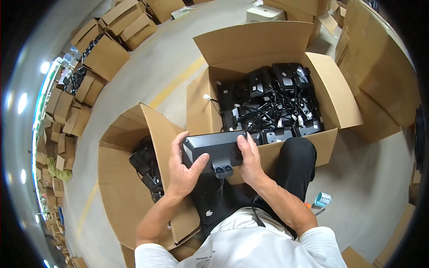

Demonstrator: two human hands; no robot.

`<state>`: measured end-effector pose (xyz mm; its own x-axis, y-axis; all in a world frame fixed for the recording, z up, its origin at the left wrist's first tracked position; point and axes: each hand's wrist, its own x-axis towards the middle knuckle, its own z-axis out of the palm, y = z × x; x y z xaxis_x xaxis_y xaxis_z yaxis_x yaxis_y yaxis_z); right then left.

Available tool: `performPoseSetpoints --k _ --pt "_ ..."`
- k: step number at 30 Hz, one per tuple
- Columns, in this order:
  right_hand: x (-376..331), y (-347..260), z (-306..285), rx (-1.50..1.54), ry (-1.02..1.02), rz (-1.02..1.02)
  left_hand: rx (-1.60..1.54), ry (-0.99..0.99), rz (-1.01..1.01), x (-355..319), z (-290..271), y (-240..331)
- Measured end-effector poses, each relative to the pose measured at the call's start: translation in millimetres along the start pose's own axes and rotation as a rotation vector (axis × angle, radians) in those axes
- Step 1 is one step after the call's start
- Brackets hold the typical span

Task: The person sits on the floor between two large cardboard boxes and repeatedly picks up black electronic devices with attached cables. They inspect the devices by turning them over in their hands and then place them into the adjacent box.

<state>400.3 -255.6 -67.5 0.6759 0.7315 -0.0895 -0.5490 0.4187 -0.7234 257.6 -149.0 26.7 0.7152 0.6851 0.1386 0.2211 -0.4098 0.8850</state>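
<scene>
Between my two hands is a black rectangular electronic unit (pixel 213 146) with a bracket-like piece at its lower edge and a thin cable hanging down to a white plug. My left hand (pixel 182 173) grips its left end, thumb across the face toward me. At the other end my right hand (pixel 251 164) holds it, thumb on the upper corner. Just beyond is an open cardboard box (pixel 254 42) filled with similar black units (pixel 268 100) and tangled cables with white plugs. By my left forearm, another open carton (pixel 117 178) contains more black items (pixel 149 169).
My knee (pixel 297 156) is against the front box. A teal cylinder (pixel 322 199) lies on the floor at right beside something orange. Large cartons (pixel 371 71) stand at far right, a white stool (pixel 264 14) behind, and stacked boxes (pixel 107 53) along the left.
</scene>
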Motion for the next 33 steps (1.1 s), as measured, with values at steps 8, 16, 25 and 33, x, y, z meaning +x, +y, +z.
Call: performPoseSetpoints --k 8,16,25,33 --pt "-10 -11 -12 -0.455 0.063 -0.164 -0.232 -0.132 -0.265 1 2 -16" --pt "-6 -40 -3 -0.497 -0.052 -0.238 -0.323 -0.079 -0.233 -1 5 -5" --pt "15 -60 -14 -0.404 -0.144 -0.272 -0.879 -0.049 -0.400 19 30 -2" --pt "5 -65 -12 -0.265 -0.017 -0.166 -0.807 -0.289 -0.531 2 39 -32"
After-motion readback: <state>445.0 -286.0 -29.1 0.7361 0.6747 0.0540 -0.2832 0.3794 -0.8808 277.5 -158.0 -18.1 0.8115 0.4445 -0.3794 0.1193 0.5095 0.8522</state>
